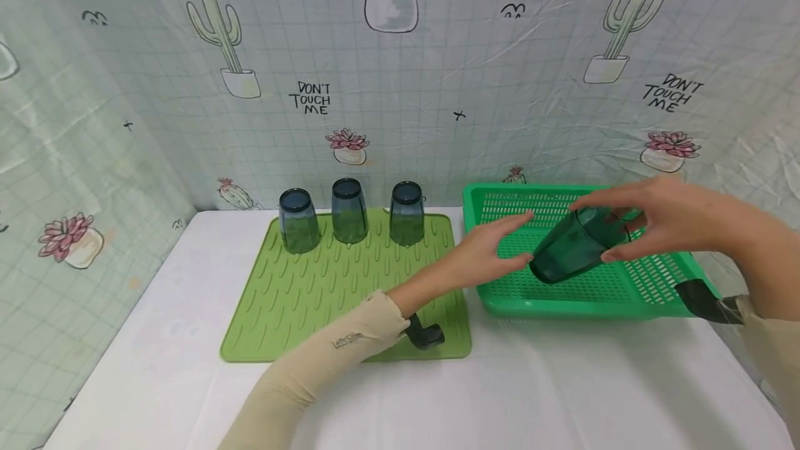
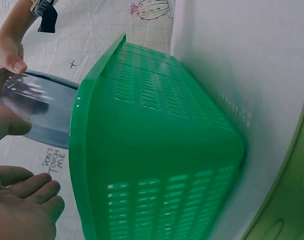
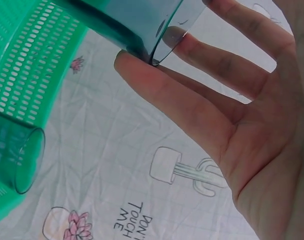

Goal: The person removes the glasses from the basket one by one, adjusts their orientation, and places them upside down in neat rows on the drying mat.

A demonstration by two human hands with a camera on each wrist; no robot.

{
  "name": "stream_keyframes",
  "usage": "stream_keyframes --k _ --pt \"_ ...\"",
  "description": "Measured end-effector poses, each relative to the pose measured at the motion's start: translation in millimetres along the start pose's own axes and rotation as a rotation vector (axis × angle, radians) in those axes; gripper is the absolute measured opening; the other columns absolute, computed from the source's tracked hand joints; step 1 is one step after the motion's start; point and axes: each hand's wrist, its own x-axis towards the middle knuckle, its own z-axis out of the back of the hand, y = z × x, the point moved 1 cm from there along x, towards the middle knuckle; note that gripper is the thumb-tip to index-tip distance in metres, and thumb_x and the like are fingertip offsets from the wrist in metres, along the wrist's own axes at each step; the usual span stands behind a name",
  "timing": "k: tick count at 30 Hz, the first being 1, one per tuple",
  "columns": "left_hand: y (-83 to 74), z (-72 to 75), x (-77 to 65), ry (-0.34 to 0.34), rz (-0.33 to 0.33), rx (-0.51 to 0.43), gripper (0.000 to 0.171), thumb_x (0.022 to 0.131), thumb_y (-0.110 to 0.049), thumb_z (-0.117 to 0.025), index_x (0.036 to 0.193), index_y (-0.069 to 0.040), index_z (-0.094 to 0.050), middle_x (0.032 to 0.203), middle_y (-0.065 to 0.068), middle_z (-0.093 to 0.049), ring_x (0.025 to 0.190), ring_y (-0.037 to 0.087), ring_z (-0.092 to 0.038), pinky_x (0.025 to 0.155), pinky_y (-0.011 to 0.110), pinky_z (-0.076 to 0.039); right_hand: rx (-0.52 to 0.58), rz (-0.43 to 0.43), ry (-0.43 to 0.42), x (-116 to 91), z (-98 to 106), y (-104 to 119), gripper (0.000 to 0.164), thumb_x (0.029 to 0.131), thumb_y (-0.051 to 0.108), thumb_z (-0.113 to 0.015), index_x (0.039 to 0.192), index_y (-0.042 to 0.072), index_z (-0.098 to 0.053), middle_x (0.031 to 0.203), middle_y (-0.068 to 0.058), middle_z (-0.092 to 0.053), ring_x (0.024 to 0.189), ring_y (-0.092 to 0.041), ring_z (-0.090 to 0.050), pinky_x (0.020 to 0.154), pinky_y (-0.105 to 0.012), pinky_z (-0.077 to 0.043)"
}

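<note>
Five transparent dark-teal, round tumblers appear across the three views. Three, the standing tumblers (image 1: 348,212), are at left of centre in the head view, upright with their dark bases uppermost, in one row along the far edge of one light-green rectangular ridged mat (image 1: 300,311). A fourth, the held tumbler (image 1: 565,248), is at right of centre, tilted, its dark base toward the lower left, above one bright-green rectangular perforated plastic basket (image 1: 562,309). The fifth, a second tumbler (image 3: 9,147), appears at lower left in the right wrist view, against the basket's perforated surface.

Two hands are shown. The right hand (image 1: 671,217), at right, grips the held tumbler by its mouth end between thumb and fingers. The left hand (image 1: 481,250), at centre right, holds nothing; its thumb and fingers are spread wide near the tumbler's base, and whether they touch it cannot be told. Two beige sleeves (image 1: 337,353) cover the forearms, the left crossing the mat's lower right.

One white tabletop (image 1: 475,394) bears mat and basket. Two tall branched cacti (image 1: 215,26) are printed on one pale gridded cloth (image 1: 475,68) above.
</note>
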Motion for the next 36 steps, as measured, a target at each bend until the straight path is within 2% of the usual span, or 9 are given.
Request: stream_keyframes --k 4,9,14,20,23,27,30,32,36 --pt "1.7 -3.6 4.3 0.006 0.018 -0.026 0.084 0.093 -0.033 -0.077 0.161 -0.016 -0.031 0.163 -0.001 -0.035 0.149 0.009 -0.032 0.115 0.023 -0.035 0.013 0.001 -0.007 1 3 1 0.076 0.069 0.033 -0.096 0.137 0.026 -0.063 0.125 -0.005 -0.07 0.084 -0.004 -0.073 0.065 -0.023 -0.059" --pt "4.7 -8.6 8.6 -0.002 0.018 -0.062 0.095 0.084 -0.033 -0.086 0.16 -0.013 -0.033 0.162 -0.002 -0.038 0.146 0.007 -0.037 0.112 0.02 -0.039 0.015 0.099 -0.047 4 5 5 0.079 0.068 0.028 -0.096 0.139 0.026 -0.062 0.125 -0.002 -0.07 0.086 -0.004 -0.073 0.064 -0.021 -0.059" --pt "5.0 -11.3 10.0 -0.005 0.021 -0.108 0.092 0.082 -0.03 -0.088 0.158 -0.015 -0.038 0.158 0.001 -0.044 0.14 0.007 -0.046 0.107 0.019 -0.044 0.021 0.149 -0.097 4 6 11 0.081 0.065 0.027 -0.098 0.138 0.025 -0.063 0.127 0.007 -0.067 0.089 -0.002 -0.072 0.067 -0.015 -0.057" --pt "4.1 -15.5 10.5 -0.036 0.029 -0.126 0.089 0.081 -0.032 -0.088 0.156 -0.017 -0.042 0.149 0.002 -0.055 0.127 0.004 -0.057 0.095 0.021 -0.052 0.023 0.188 -0.145 3 6 13 0.081 0.063 0.02 -0.099 0.137 0.023 -0.064 0.13 0.016 -0.063 0.091 -0.002 -0.071 0.068 -0.012 -0.056" --pt "2.9 -15.9 9.5 -0.053 0.031 -0.127 0.087 0.081 -0.032 -0.088 0.155 -0.017 -0.044 0.146 0.002 -0.058 0.121 0.004 -0.059 0.089 0.017 -0.052 0.03 0.209 -0.156 3 5 13 0.082 0.063 0.018 -0.099 0.137 0.022 -0.064 0.131 0.019 -0.062 0.092 -0.002 -0.071 0.069 -0.012 -0.056" --pt "0.9 -14.8 7.6 -0.074 0.035 -0.15 0.084 0.081 -0.032 -0.088 0.154 -0.017 -0.047 0.146 0.001 -0.058 0.121 0.004 -0.059 0.088 0.013 -0.05 0.03 0.223 -0.166 2 5 14 0.084 0.062 0.016 -0.099 0.138 0.021 -0.063 0.133 0.024 -0.059 0.091 -0.001 -0.071 0.07 -0.012 -0.056" --pt "-1.2 -12.4 6.2 -0.111 0.02 -0.168 0.082 0.081 -0.03 -0.088 0.152 -0.016 -0.049 0.148 0.0 -0.057 0.123 0.004 -0.058 0.09 0.014 -0.049 0.012 0.2 -0.17 1 5 16 0.084 0.063 0.016 -0.099 0.139 0.021 -0.063 0.134 0.023 -0.059 0.089 -0.002 -0.072 0.072 -0.011 -0.056" --pt "-2.5 -10.5 5.1 -0.141 0.012 -0.176 0.081 0.08 -0.027 -0.089 0.151 -0.015 -0.05 0.148 0.001 -0.056 0.126 0.005 -0.057 0.092 0.013 -0.048 -0.003 0.144 -0.158 1 5 17 0.085 0.065 0.02 -0.098 0.141 0.025 -0.061 0.137 0.02 -0.058 0.09 -0.003 -0.073 0.074 -0.012 -0.055" --pt "-3.2 -7.8 2.8 -0.189 0.029 -0.163 0.081 0.079 -0.024 -0.09 0.15 -0.014 -0.051 0.149 0.002 -0.056 0.131 0.008 -0.054 0.098 0.015 -0.047 -0.033 0.042 -0.106 3 2 23 0.084 0.073 0.027 -0.094 0.147 0.035 -0.054 0.145 0.013 -0.053 0.108 -0.007 -0.068 0.08 -0.021 -0.058"
